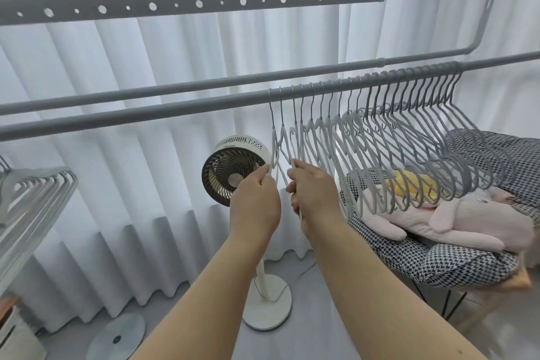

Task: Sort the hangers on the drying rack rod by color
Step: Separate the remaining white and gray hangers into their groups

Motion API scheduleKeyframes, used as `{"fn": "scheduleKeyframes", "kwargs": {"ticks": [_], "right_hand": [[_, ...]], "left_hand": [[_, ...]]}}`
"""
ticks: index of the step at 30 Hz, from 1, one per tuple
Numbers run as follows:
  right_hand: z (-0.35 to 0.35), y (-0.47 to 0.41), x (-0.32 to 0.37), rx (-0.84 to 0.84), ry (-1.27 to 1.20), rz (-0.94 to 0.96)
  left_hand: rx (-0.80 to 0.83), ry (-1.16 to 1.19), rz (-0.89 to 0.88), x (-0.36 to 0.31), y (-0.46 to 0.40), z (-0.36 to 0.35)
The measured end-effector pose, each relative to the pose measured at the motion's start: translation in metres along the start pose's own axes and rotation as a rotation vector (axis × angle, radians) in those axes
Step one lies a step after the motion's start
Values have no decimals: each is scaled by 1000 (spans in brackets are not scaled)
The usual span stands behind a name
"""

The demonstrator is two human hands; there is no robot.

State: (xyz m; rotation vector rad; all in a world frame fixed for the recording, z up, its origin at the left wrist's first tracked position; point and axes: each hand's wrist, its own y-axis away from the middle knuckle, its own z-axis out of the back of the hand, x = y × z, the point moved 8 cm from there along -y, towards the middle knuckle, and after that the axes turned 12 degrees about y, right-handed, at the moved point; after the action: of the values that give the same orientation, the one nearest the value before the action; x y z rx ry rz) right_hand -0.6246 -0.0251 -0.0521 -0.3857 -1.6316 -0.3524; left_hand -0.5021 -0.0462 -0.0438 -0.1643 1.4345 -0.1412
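A: Rod [175, 108], grey, runs left-low to right-high. Hangers in one row on its right half: white hangers [318, 137] toward the left end of the row, grey hangers [438, 137] packed tight to their right.

B: Hands?

A: Both raised under the left end of the row. Left hand [254, 202] pinches the lower edge of the leftmost white hanger [275, 149], fingers curled. Right hand [314, 196] is curled round the arm of the next white hanger [287, 152]; it may hold more than one, the thin arms blur together there.

B: Around them?

A: White standing fan [233, 169] just behind the hands, against a white curtain [131, 184]. At right, a pink plush toy [455, 219] lies on houndstooth fabric [409, 260]. Far left, another bunch of pale hangers [32, 199]. Perforated grey bars [175, 6] overhead.
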Motion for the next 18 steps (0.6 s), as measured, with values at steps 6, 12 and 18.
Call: {"fn": "scheduleKeyframes", "kwargs": {"ticks": [6,12,18], "right_hand": [[2,-1,-1,-5,-9,-5],[4,0,0,3,-12,0],[6,-2,-2,11,15,-9]], "left_hand": [[10,-2,12,-1,1,-2],[9,-18,7,-1,3,-3],[5,-35,4,-1,2,-5]]}}
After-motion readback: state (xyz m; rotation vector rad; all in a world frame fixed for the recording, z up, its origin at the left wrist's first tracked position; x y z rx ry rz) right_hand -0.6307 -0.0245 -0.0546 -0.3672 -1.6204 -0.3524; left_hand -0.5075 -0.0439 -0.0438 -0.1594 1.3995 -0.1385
